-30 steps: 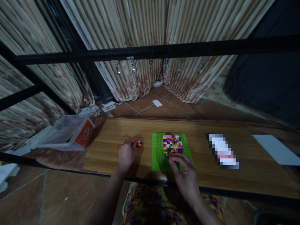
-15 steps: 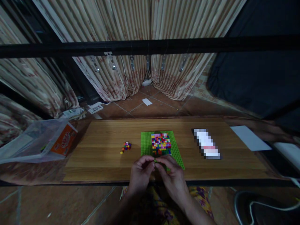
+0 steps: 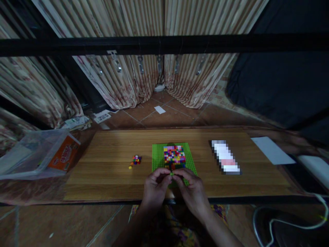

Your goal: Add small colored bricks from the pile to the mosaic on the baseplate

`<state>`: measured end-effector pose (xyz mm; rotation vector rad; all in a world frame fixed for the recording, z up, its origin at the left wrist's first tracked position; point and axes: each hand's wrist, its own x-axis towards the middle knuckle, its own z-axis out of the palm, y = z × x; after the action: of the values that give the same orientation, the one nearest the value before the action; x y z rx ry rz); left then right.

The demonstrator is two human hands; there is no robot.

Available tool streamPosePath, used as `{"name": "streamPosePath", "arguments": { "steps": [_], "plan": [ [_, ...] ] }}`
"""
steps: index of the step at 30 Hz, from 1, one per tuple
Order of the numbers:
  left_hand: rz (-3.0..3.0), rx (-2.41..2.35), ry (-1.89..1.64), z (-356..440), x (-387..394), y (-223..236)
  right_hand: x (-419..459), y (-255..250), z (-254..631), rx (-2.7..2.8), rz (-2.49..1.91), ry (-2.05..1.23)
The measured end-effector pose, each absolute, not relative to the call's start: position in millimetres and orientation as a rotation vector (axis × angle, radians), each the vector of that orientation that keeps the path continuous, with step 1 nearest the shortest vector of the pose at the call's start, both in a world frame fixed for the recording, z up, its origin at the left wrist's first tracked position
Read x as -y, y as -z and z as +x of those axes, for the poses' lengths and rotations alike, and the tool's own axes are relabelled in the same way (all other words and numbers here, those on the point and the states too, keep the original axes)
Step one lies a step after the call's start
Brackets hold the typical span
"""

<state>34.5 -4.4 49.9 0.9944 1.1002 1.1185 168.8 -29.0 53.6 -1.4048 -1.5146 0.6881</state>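
At the lower centre of the frame, the bare left hand (image 3: 155, 189) and the bare right hand (image 3: 192, 188) meet, the fingers of both pinched together on a tiny green plastic piece (image 3: 171, 174). Just beyond them, at the centre, a rectangular block of small multicoloured plastic bricks (image 3: 174, 154) sits on a square bright-green studded baseplate (image 3: 157, 156), which lies on the wood-grain bench (image 3: 108, 181). Left of centre is a small loose pile of coloured bricks (image 3: 136, 159), a yellow one (image 3: 130, 167) just beside it. At the left edge, a clear plastic box (image 3: 33, 145) bears an orange label (image 3: 64, 154) with white lettering too blurred to read. Right of centre, the screen of a dark-edged phone (image 3: 226, 157) is pixelated, its writing illegible
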Motion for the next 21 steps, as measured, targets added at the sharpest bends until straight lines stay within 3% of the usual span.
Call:
{"name": "streamPosePath", "arguments": {
  "steps": [21],
  "plan": [
    [1.162, -1.411, -1.119, 26, -27, -34, -14, -30, 181, 1.599, -1.518, -0.181]
  ]
}}
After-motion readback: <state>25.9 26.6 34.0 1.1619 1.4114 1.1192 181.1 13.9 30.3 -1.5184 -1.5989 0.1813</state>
